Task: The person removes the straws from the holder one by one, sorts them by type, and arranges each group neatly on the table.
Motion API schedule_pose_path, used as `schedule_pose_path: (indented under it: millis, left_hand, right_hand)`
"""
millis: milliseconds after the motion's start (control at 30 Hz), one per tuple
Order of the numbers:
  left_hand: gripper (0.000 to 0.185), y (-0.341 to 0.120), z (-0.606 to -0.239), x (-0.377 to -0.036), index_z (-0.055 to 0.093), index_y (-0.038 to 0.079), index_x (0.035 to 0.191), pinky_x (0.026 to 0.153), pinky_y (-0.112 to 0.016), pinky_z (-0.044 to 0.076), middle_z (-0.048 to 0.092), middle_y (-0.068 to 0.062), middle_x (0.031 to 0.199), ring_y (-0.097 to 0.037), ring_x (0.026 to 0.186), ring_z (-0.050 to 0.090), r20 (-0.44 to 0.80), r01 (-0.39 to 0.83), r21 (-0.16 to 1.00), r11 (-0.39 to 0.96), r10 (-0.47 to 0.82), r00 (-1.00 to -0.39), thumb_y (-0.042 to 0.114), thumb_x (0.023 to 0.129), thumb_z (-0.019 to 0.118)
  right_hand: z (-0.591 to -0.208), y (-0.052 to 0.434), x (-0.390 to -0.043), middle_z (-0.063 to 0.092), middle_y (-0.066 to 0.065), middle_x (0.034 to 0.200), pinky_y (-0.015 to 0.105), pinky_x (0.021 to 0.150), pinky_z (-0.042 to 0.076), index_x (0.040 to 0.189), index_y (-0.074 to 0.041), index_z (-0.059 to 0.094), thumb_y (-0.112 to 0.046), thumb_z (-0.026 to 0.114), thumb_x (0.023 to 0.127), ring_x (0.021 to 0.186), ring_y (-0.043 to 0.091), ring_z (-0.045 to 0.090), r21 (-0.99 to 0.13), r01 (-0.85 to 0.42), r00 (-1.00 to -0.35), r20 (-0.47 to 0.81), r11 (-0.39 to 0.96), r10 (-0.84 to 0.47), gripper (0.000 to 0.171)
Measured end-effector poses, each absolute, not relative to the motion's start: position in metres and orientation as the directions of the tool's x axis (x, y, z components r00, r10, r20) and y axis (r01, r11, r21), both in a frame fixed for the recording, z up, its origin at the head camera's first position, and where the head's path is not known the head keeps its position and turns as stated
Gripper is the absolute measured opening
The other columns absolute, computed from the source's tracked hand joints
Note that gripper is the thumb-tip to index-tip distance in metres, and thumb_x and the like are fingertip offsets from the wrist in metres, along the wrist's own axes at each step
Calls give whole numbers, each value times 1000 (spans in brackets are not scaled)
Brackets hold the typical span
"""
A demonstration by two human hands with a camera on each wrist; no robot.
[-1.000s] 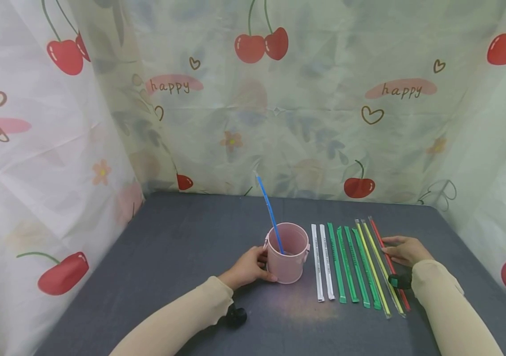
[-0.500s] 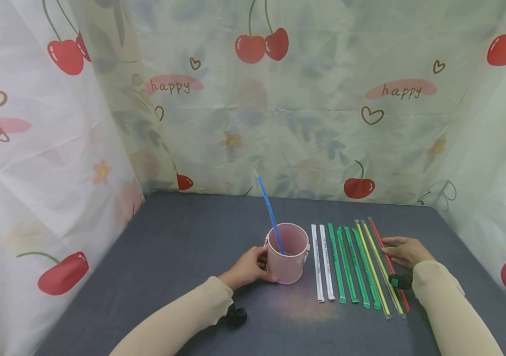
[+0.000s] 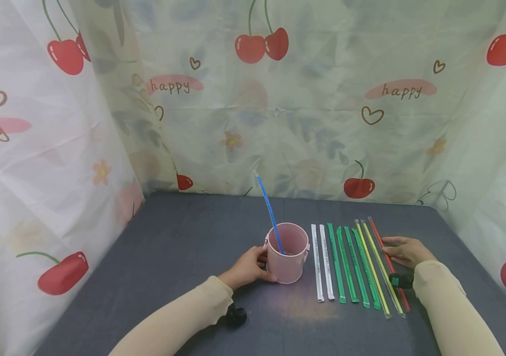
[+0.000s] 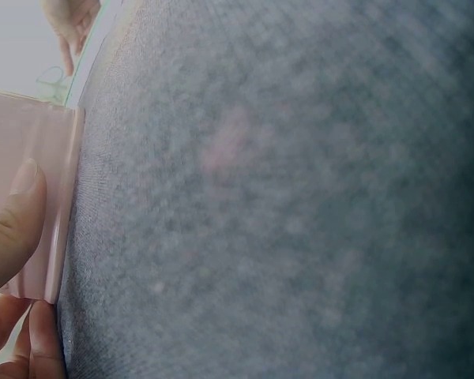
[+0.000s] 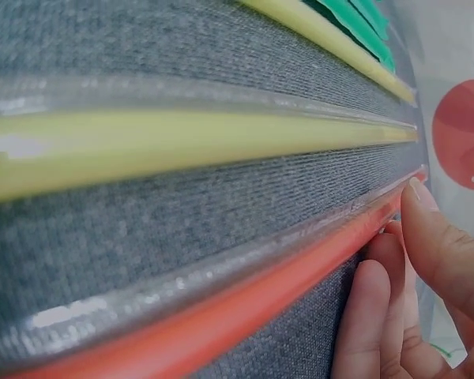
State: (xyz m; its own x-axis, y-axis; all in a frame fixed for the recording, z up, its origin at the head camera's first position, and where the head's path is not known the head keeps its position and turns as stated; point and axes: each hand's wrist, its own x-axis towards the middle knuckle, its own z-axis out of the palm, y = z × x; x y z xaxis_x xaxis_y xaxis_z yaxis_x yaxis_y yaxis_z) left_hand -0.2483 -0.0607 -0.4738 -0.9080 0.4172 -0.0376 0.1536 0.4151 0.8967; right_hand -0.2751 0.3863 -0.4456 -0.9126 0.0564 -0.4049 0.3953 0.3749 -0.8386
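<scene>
A small pink bucket [image 3: 285, 269] stands upright mid-table, with a blue straw [image 3: 269, 210] leaning out of it to the left. My left hand [image 3: 249, 268] holds the bucket at its left side; in the left wrist view the thumb [image 4: 24, 213] lies along the wall and fingers curl at the far side. At the right end of a row of wrapped straws lies a red straw [image 3: 376, 232] in clear film. My right hand [image 3: 407, 251] pinches it between thumb [image 5: 438, 237] and fingers, while the straw still lies on the table.
Left of the red straw are two yellow straws [image 3: 373, 267], several green-wrapped straws [image 3: 354, 262] and two white-wrapped straws [image 3: 317, 262], roughly side by side. A dark grey cloth covers the table [image 3: 190, 237]. Cherry-print curtains [image 3: 279, 123] enclose the back and sides.
</scene>
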Motion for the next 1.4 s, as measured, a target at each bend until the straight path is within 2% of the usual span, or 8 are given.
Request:
schedule_pose_path:
  millis: [200, 667, 767, 900, 1067, 1200, 1300, 1400]
  left_hand:
    - [70, -62, -473, -248, 54, -1, 129, 91, -39, 53, 54, -13, 116, -25, 104, 61, -23, 183, 883, 432, 429, -903, 11, 70, 87]
    - [69, -60, -474, -249, 54, 1, 130, 94, -43, 51, 54, -13, 119, -29, 109, 60, -52, 143, 889, 435, 405, -913, 7, 69, 87]
    - [69, -60, -473, -248, 54, 2, 130, 94, -44, 51, 54, -12, 118, -29, 109, 59, -54, 140, 889, 436, 403, -914, 8, 69, 87]
    - [69, -60, -472, -248, 54, 1, 129, 94, -44, 51, 54, -12, 118, -29, 109, 60, -50, 145, 889, 434, 407, -912, 8, 69, 87]
    - [68, -60, -474, -249, 55, 0, 128, 94, -43, 51, 54, -12, 118, -29, 108, 60, -53, 139, 893, 428, 408, -912, 7, 69, 87]
    - [68, -59, -474, -249, 55, 1, 129, 95, -43, 51, 54, -11, 118, -28, 109, 60, -57, 132, 894, 427, 402, -914, 8, 69, 87]
    - [68, -59, -474, -249, 55, 2, 129, 95, -43, 51, 54, -11, 118, -28, 109, 60, -55, 135, 892, 431, 400, -915, 9, 69, 87]
    - [68, -59, -474, -249, 55, 1, 129, 95, -44, 51, 54, -12, 118, -29, 109, 60, -52, 138, 890, 434, 398, -916, 8, 69, 87]
  right_hand:
    - [-446, 388, -273, 67, -14, 86, 24, 72, 55, 145, 4, 35, -17, 69, 90, 79, 1, 64, -850, 392, -914, -404, 350, 41, 69]
    - [-448, 393, -276, 63, -17, 90, 24, 78, 55, 152, 0, 22, -23, 66, 93, 82, -2, 62, -863, 408, -905, -424, 298, 10, 77]
    - [-445, 391, -277, 64, -11, 100, 29, 86, 53, 152, -2, 22, -27, 66, 93, 84, -3, 60, -856, 405, -908, -418, 322, 30, 78]
    - [-439, 384, -280, 56, 2, 127, 36, 98, 48, 153, -5, 23, -30, 66, 93, 84, -6, 56, -856, 411, -909, -411, 314, 71, 78]
    - [-429, 371, -282, 38, 13, 150, 32, 100, 47, 154, -8, 20, -30, 63, 95, 91, -8, 57, -880, 384, -922, -384, 279, 54, 76]
    - [-416, 358, -280, 21, 16, 159, 33, 106, 43, 155, -10, 17, -34, 60, 96, 107, -5, 55, -899, 334, -937, -350, 284, -5, 77]
    - [-408, 348, -280, 18, 14, 160, 37, 112, 36, 155, -11, 17, -39, 59, 95, 124, 4, 51, -906, 301, -945, -325, 298, -34, 78]
    - [-401, 338, -280, 18, 14, 160, 39, 114, 33, 155, -13, 18, -38, 57, 97, 130, 7, 48, -911, 279, -951, -307, 303, -48, 74]
